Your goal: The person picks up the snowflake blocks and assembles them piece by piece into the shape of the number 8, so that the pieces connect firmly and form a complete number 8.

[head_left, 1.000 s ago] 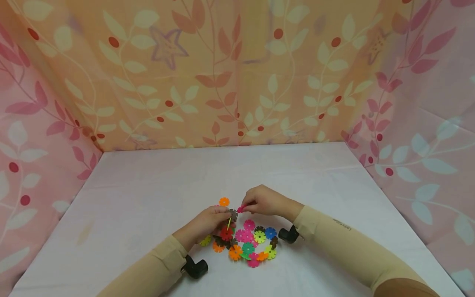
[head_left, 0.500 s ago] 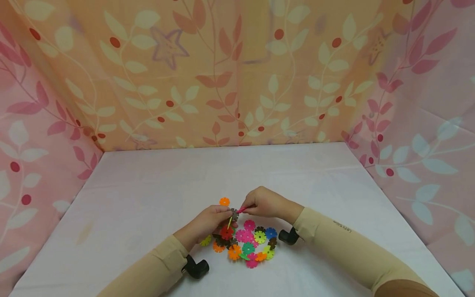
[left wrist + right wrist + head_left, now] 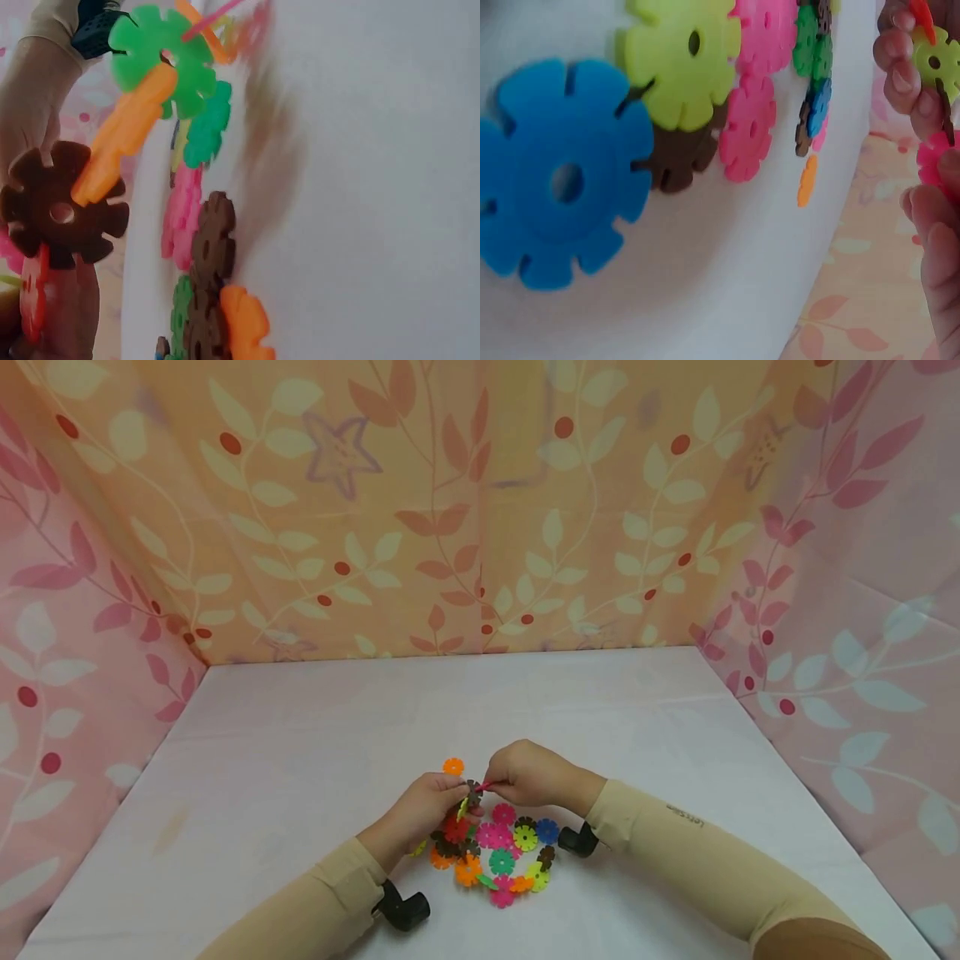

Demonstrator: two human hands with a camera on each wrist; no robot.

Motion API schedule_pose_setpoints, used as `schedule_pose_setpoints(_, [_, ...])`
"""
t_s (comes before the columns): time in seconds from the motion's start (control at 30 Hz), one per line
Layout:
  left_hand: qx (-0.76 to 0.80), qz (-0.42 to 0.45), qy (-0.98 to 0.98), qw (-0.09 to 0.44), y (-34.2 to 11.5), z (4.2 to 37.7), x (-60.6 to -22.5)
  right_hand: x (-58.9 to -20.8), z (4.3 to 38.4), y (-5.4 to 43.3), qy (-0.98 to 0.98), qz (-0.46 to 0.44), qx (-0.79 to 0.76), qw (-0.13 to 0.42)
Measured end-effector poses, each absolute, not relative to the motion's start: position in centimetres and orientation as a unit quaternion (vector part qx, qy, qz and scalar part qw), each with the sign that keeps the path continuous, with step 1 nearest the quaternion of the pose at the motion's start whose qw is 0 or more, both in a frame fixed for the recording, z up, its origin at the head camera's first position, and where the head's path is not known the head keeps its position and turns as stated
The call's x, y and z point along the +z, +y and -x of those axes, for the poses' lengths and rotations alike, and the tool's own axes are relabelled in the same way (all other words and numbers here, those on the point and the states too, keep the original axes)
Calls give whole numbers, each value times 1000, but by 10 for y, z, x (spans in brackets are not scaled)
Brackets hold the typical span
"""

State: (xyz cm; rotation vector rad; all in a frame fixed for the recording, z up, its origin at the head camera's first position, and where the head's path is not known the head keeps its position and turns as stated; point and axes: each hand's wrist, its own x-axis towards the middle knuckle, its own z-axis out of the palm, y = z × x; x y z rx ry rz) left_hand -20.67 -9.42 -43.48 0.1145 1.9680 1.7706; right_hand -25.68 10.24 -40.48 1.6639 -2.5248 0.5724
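Leaf-patterned cloth [image 3: 480,510] stands behind and beside a white surface [image 3: 360,718]. Compared with a second ago, the pink disc [image 3: 487,786] has turned nearly edge-on at the rim of the brown disc [image 3: 474,795]; it seems to touch there, though whether their slots have met is hard to tell. The right hand [image 3: 536,774] keeps a pinching grip on the pink disc, the left hand [image 3: 416,810] on the brown disc. Below them, the near end of the joined discs [image 3: 522,884] has slid slightly leftward. Beyond the left hand, an orange disc [image 3: 453,766] lies unmoved.
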Motion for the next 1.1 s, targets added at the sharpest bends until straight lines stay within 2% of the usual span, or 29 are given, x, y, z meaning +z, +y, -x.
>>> schedule_pose_setpoints(0.1, [644, -40, 726, 238, -93, 207, -435, -405, 257, 102, -822, -539, 180, 37])
schedule_pose_setpoints(0.23, [632, -47, 734, 244, -94, 209, -435, -401, 258, 100, -825, -541, 166, 14])
schedule_pose_setpoints(0.5, [612, -48, 736, 286, -95, 211, -437, -400, 262, 99, -839, -491, 206, -107])
schedule_pose_setpoints(0.6, [601, -54, 746, 281, -95, 212, -438, -404, 265, 101, -847, -474, 194, -138])
schedule_pose_setpoints(0.8, [612, -45, 743, 268, -97, 213, -441, -419, 263, 105, -868, -422, 116, -234])
schedule_pose_setpoints(1.1, [666, -30, 697, 264, -98, 216, -448, -423, 269, 107, -863, -416, 152, -243])
